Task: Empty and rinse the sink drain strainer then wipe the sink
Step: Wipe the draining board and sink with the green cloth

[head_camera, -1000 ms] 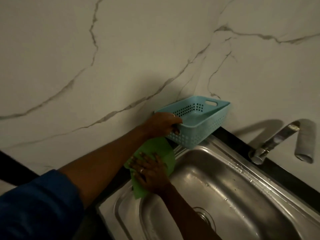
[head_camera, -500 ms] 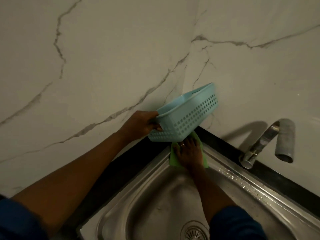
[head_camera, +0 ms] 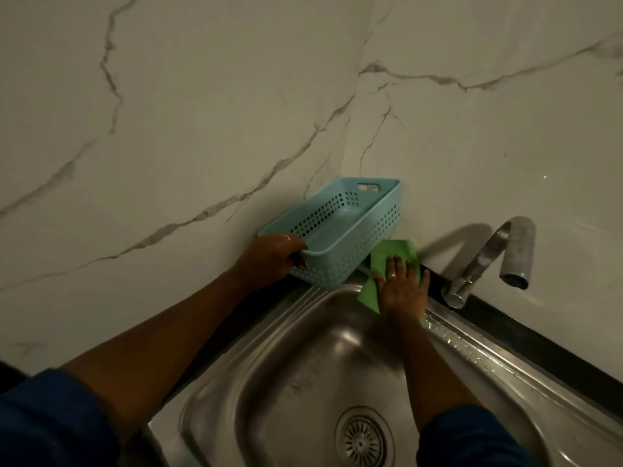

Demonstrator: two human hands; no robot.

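My left hand grips the near end of the blue basket, tilted above the far corner of the sink. My right hand lies flat, fingers spread, pressing the green cloth onto the sink rim beside the basket. The strainer sits in the drain, near my right sleeve.

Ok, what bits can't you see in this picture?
Head view, dim:
- The counter corner under the blue basket: hidden by the basket, which the left hand grips.
- Middle of the green cloth: covered by the right hand pressing flat.
- The drain strainer: lower edge cut off by the frame; too dark to tell if it's clean.
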